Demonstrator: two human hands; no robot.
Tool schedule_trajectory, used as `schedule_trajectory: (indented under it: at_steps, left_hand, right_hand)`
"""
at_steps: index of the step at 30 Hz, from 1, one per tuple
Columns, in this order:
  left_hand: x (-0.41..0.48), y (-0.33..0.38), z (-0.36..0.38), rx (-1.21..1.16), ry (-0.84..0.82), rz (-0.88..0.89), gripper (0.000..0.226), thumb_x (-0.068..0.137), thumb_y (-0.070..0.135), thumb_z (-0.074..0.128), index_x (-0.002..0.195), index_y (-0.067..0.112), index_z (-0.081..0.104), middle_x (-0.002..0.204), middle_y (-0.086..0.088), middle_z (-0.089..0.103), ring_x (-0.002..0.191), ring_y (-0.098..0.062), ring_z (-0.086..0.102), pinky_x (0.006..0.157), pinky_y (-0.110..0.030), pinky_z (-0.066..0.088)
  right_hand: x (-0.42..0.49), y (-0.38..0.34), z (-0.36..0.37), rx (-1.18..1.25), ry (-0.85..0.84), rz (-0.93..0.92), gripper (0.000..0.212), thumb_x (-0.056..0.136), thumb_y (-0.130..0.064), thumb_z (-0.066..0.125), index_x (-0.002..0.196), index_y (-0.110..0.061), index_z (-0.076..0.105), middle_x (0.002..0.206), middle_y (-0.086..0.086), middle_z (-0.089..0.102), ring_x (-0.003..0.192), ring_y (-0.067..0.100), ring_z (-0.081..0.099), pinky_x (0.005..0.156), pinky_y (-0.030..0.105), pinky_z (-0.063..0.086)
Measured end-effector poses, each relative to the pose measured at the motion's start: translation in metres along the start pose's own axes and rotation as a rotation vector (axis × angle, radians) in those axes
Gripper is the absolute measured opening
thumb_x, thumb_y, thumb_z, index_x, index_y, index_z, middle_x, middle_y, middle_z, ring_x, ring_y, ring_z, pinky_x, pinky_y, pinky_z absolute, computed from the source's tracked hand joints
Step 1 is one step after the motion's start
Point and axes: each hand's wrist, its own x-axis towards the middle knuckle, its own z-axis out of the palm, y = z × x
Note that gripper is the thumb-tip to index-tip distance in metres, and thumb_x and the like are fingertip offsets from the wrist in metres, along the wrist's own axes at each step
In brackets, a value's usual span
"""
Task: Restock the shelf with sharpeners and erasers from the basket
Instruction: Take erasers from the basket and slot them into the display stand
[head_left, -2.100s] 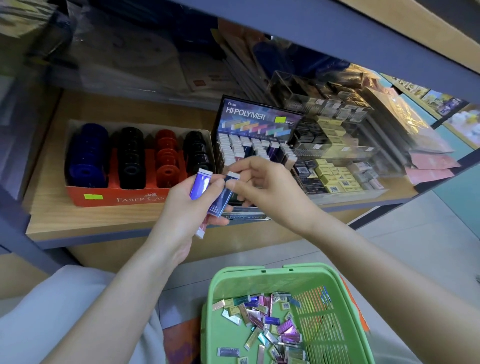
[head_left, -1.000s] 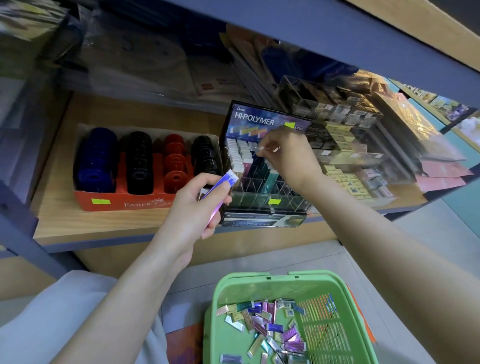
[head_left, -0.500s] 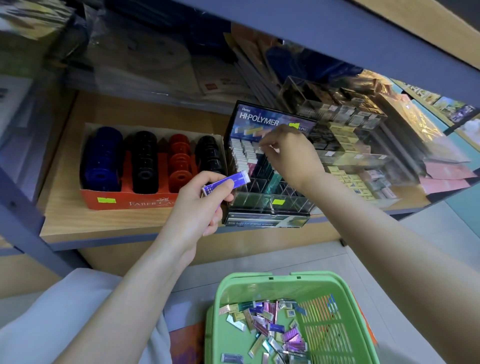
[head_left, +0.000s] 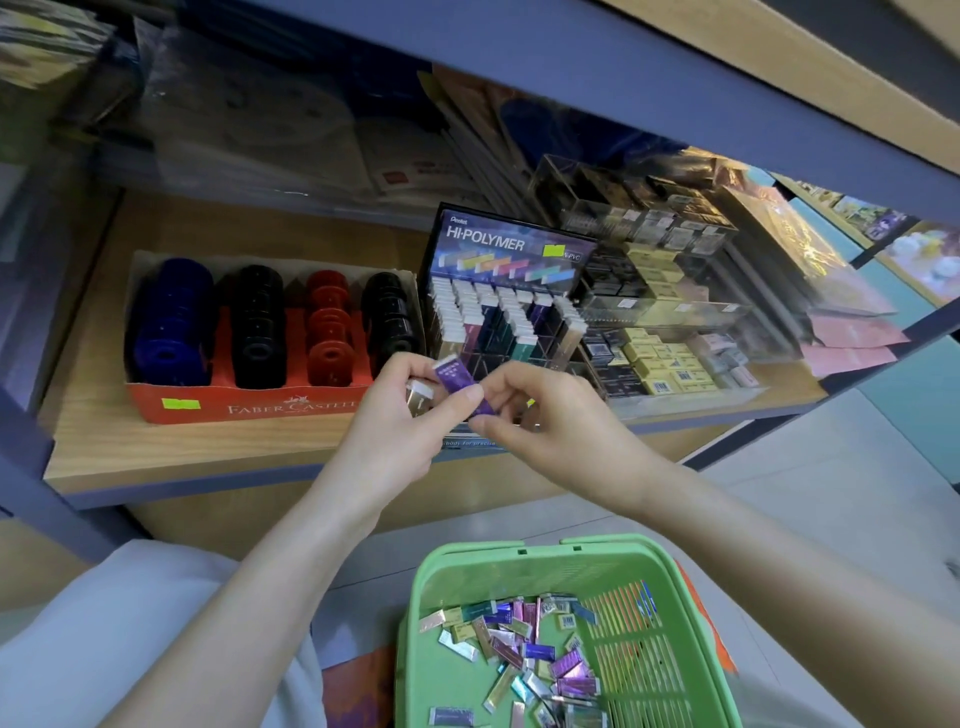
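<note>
A purple-sleeved eraser (head_left: 457, 382) is held between both hands in front of the shelf edge. My left hand (head_left: 400, 421) holds it together with a second, pale eraser (head_left: 418, 397). My right hand (head_left: 545, 421) pinches the purple eraser's lower end. Behind them stands the Hi-Polymer eraser display (head_left: 506, 306), its slots partly filled with upright erasers. To its left is a red Faber-Castell box (head_left: 218, 405) with rows of blue, black and red round sharpeners. A green basket (head_left: 467, 561) below holds several loose metallic-sleeved erasers (head_left: 524, 644).
Clear acrylic bins (head_left: 670, 332) of small boxed erasers stand right of the display. Plastic-wrapped packs (head_left: 260, 135) lie at the shelf's back. The blue metal shelf rail (head_left: 623, 98) above hangs low. My knee in pale fabric (head_left: 104, 639) is at lower left.
My right hand has come back from the display's slots to my left hand and now pinches the purple eraser there. The left hand has turned that eraser more upright.
</note>
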Motion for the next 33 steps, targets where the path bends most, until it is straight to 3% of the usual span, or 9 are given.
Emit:
schedule_trajectory:
  at_steps: [4, 8, 12, 14, 17, 23, 25, 29, 33]
  left_hand:
    - [-0.007, 0.005, 0.005, -0.096, -0.175, -0.086, 0.031, 0.088, 0.011, 0.063, 0.115, 0.014, 0.047, 0.060, 0.002, 0.039, 0.045, -0.009, 0.025, 0.041, -0.018, 0.020]
    - [-0.004, 0.005, 0.004, -0.198, -0.148, -0.201, 0.046, 0.085, -0.015, 0.047, 0.121, 0.013, 0.040, 0.094, -0.006, 0.052, 0.051, -0.009, 0.037, 0.051, -0.021, 0.032]
    - [-0.002, 0.003, 0.001, -0.260, -0.156, -0.192, 0.040, 0.092, -0.015, 0.040, 0.124, 0.009, 0.037, 0.110, -0.015, 0.063, 0.062, -0.011, 0.052, 0.057, -0.022, 0.044]
    - [-0.001, 0.001, -0.001, -0.287, -0.166, -0.156, 0.031, 0.096, -0.009, 0.039, 0.125, 0.000, 0.040, 0.109, -0.014, 0.066, 0.066, -0.013, 0.063, 0.061, -0.021, 0.055]
    - [-0.001, 0.000, -0.004, -0.277, -0.155, -0.135, 0.022, 0.098, 0.004, 0.043, 0.118, -0.003, 0.050, 0.105, -0.008, 0.070, 0.070, -0.015, 0.069, 0.064, -0.028, 0.059]
    - [0.000, 0.001, -0.008, -0.139, -0.064, -0.071, 0.016, 0.097, 0.014, 0.049, 0.111, 0.014, 0.058, 0.079, 0.003, 0.071, 0.051, -0.008, 0.057, 0.038, -0.017, 0.038]
    - [0.002, 0.000, -0.007, -0.125, -0.041, -0.057, 0.016, 0.097, 0.016, 0.050, 0.110, 0.014, 0.059, 0.074, 0.004, 0.069, 0.049, -0.008, 0.052, 0.035, -0.016, 0.029]
    - [0.004, 0.001, -0.006, -0.133, -0.037, -0.057, 0.016, 0.097, 0.018, 0.050, 0.109, 0.015, 0.060, 0.072, 0.004, 0.068, 0.047, -0.008, 0.051, 0.033, -0.014, 0.022]
    - [0.006, 0.000, -0.006, -0.124, -0.047, -0.063, 0.015, 0.097, 0.019, 0.050, 0.108, 0.016, 0.060, 0.071, 0.004, 0.067, 0.047, -0.007, 0.050, 0.033, -0.014, 0.021]
  right_hand:
    - [-0.006, 0.006, -0.005, 0.079, -0.044, 0.096, 0.021, 0.087, -0.014, 0.064, 0.076, -0.026, 0.051, 0.063, -0.017, 0.052, 0.056, 0.001, 0.044, 0.057, 0.014, 0.036]
    - [-0.008, 0.013, -0.017, 0.354, 0.018, 0.200, 0.017, 0.087, -0.002, 0.063, 0.095, -0.006, 0.048, 0.077, 0.003, 0.062, 0.058, 0.014, 0.061, 0.061, 0.031, 0.053]
    - [0.000, 0.018, -0.031, 0.475, 0.140, 0.258, 0.020, 0.088, 0.000, 0.061, 0.096, -0.007, 0.044, 0.080, 0.015, 0.065, 0.062, 0.018, 0.066, 0.060, 0.027, 0.056]
    - [0.008, 0.022, -0.035, 0.471, 0.205, 0.263, 0.012, 0.093, -0.008, 0.056, 0.098, -0.008, 0.045, 0.089, 0.026, 0.064, 0.064, 0.020, 0.067, 0.063, 0.029, 0.057]
    - [0.022, 0.034, -0.041, 0.347, 0.323, 0.259, 0.013, 0.097, -0.020, 0.052, 0.095, -0.008, 0.053, 0.084, 0.017, 0.068, 0.065, 0.016, 0.066, 0.067, 0.035, 0.057]
    - [0.043, 0.054, -0.053, 0.126, 0.586, 0.218, 0.009, 0.094, -0.015, 0.055, 0.087, -0.018, 0.052, 0.080, 0.005, 0.067, 0.069, 0.015, 0.067, 0.074, 0.038, 0.058]
    - [0.051, 0.060, -0.054, 0.041, 0.593, 0.199, 0.005, 0.094, -0.015, 0.055, 0.091, -0.016, 0.051, 0.078, 0.000, 0.065, 0.070, 0.012, 0.067, 0.076, 0.039, 0.056]
    - [0.066, 0.069, -0.052, -0.095, 0.515, 0.189, 0.009, 0.094, -0.014, 0.056, 0.101, -0.010, 0.054, 0.086, 0.004, 0.063, 0.082, 0.026, 0.067, 0.079, 0.042, 0.054]
    - [0.074, 0.074, -0.052, -0.194, 0.445, 0.181, 0.016, 0.093, -0.011, 0.057, 0.107, -0.003, 0.056, 0.085, 0.004, 0.059, 0.083, 0.023, 0.064, 0.071, 0.023, 0.043]
